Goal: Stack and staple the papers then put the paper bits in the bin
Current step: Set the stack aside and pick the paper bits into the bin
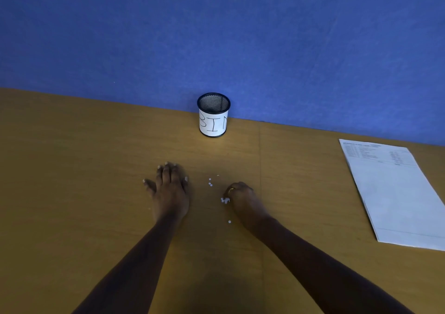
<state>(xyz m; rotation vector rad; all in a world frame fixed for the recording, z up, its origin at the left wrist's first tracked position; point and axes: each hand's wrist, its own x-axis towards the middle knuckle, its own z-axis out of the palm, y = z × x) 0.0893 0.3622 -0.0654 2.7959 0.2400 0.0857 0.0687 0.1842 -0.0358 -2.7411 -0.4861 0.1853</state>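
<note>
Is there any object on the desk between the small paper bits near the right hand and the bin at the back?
Nothing visible does. The paper bits lie by the right hand, and only bare desk separates them from the bin by the blue wall. The stacked papers lie off to the right, and the left hand rests flat to the left.

Wood desk [72, 169] w/ mesh bin [213, 118], stacked papers [395, 193], scattered paper bits [210, 183], left hand [169, 191] flat.
</note>
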